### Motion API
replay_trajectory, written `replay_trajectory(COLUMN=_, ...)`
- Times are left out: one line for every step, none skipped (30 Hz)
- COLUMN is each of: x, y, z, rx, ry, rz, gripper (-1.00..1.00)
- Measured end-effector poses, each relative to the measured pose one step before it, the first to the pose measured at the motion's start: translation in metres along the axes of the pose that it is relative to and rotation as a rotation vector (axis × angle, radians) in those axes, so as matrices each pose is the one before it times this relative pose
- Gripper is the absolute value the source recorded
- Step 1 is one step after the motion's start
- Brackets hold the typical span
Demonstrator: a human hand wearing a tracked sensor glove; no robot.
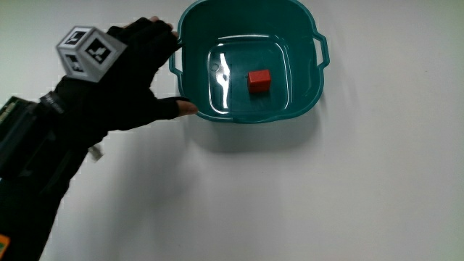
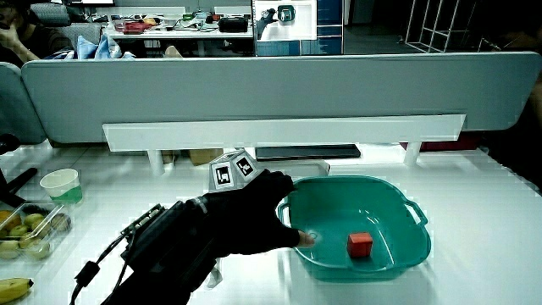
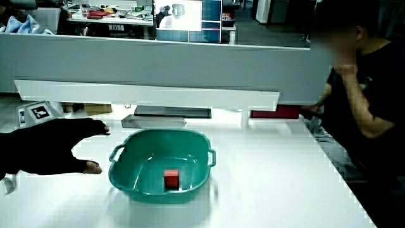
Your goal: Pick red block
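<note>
Block: a small red cube resting on the flat floor of the teal basin, roughly at the floor's centre and clear of all four walls. In both side views it sits upright, one face toward the person. Nothing else lies in the basin.

Basin: stands on the white tabletop, well in from its edges, with a handle at each end.

Hand: beside the basin, outside its wall. Fingers are spread and relaxed, grasping nothing. The fingertips are close to the rim; the thumb tip lies just beside the outer wall. In a side view the hand appears level with the rim, not yet above the floor.

Step in hand: approach to the block. The grasp has not begun.

Recommended procedure:
1. Lift the hand enough to clear the rim, then carry it over the basin floor until it is above the block.
2. Descend vertically. The walls slope inward, so a slanted entry is likely to brush the wall and shift the basin.
3. Set thumb and forefinger on two opposing faces, then close.
4. The floor looks glossy; a one-sided touch could slide the block away. Contact both faces together.
5. Lift straight up until clear of the rim.
</note>
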State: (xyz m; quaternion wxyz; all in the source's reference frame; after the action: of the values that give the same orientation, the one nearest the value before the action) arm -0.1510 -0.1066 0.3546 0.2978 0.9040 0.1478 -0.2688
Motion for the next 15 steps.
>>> replay_trajectory(x=0.00089, y=0.00337, z=-0.00225, rx=0.00076, ry=-0.01284, rz=0.00778, gripper=0.00)
replay_trajectory(x=0.00279, y=0.00265, z=-0.00163, rx=-0.03100, ry=-0.00043, rz=0.04866, gripper=0.00)
replay_trajectory(x=0.00073, y=0.00502, z=-0.00239, rx=0.01684, ry=-0.00303, rz=-0.04109, gripper=0.00)
replay_trajectory(x=0.00160, y=0.00319, z=-0.00169, rx=-0.00340, ry=0.00713, rz=0.00375, gripper=0.00)
replay_trajectory(x=0.00165, y=0.00327, z=-0.00177, rx=-0.00325, ry=0.00338, rz=0.01012, gripper=0.00)
replay_trajectory(x=0.00316, y=0.00234, z=-0.00096, rx=-0.01838, ry=0.00185, rz=0.01088, gripper=0.00)
replay_trajectory(x=0.00047, y=0.00439, z=-0.00216, rx=-0.00215, ry=-0.01196, rz=-0.01985, gripper=0.00)
replay_trajectory(x=0.00020, y=0.00403, z=-0.00197, rx=0.00719, ry=0.00937, rz=-0.00808, gripper=0.00)
replay_trajectory(x=0.00134, y=0.00307, z=-0.00149, rx=-0.02069, ry=-0.00569, rz=0.04864, gripper=0.00)
replay_trajectory(x=0.00157, y=0.00323, z=-0.00195, rx=-0.01554, ry=-0.04662, rz=0.01462, gripper=0.00)
replay_trajectory(x=-0.00120, y=0.00677, z=-0.00298, rx=0.00966, ry=0.01367, rz=-0.04486, gripper=0.00)
replay_trajectory(x=0.00197, y=0.00351, z=-0.00221, rx=0.00731, ry=0.02027, rz=-0.01230, gripper=0.00)
replay_trajectory(x=-0.00097, y=0.00586, z=-0.00354, rx=0.00023, ry=-0.00349, rz=-0.03049, gripper=0.00)
replay_trajectory(x=0.00231, y=0.00185, z=-0.00204, rx=-0.00826, ry=-0.02050, rz=0.02887, gripper=0.00)
replay_trajectory(x=0.00220, y=0.00298, z=-0.00204, rx=-0.00066, ry=-0.00321, rz=0.00360, gripper=0.00)
